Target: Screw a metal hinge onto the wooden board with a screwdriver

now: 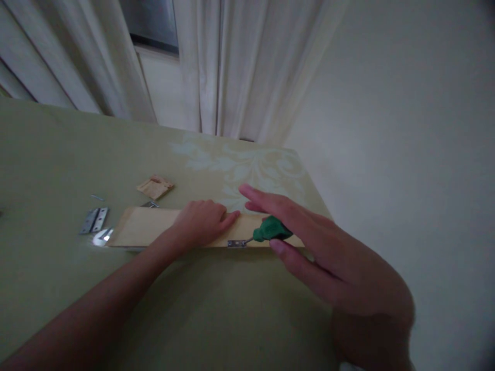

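Observation:
A pale wooden board (147,228) lies lengthwise across the table in the head view. My left hand (203,221) presses on its middle, fingers curled over the far edge and thumb pointing right along the top. A small metal hinge leaf (236,243) sits at the board's near edge. Against its right end rests the tip of a screwdriver with a green handle (270,229). My right hand (320,247) grips that handle between thumb and palm, with the index finger stretched out past it. The handle's rear end is hidden in the palm.
Left of the board lie another metal hinge (94,220) and a shiny clear packet (102,237). Behind it are a broken wood piece (155,186) and a metal bit (150,204). The green patterned table (58,159) ends near a white wall (406,129) and curtains (247,67).

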`<state>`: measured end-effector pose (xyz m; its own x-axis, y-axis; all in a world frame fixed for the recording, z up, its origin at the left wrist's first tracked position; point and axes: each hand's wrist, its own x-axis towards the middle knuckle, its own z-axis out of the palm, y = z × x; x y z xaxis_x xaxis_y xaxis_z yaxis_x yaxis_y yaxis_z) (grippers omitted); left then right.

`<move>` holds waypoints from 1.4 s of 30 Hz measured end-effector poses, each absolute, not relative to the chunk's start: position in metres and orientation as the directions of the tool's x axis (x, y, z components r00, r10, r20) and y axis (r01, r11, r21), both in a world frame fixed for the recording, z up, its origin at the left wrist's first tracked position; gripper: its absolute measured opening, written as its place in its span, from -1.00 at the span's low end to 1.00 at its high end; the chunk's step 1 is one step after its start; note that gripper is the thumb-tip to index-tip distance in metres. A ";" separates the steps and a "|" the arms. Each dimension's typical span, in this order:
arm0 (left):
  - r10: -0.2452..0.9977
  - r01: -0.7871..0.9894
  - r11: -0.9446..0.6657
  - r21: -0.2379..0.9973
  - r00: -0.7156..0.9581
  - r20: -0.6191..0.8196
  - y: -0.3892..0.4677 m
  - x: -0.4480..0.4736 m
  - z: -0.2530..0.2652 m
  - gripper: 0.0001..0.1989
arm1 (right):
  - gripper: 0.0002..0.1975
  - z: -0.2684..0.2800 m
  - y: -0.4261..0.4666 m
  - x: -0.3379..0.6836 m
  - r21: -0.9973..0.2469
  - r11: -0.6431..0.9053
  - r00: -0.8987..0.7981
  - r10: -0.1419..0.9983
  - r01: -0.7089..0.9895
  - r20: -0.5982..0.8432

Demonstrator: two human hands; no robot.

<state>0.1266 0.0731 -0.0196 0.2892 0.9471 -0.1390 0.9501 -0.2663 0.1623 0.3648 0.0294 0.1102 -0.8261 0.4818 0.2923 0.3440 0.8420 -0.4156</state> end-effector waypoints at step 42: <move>0.944 0.956 -0.262 0.136 0.282 -0.169 0.072 0.126 -0.016 -0.17 | -0.69 0.114 0.027 0.372 -0.386 0.830 -0.690 0.553 0.404 0.467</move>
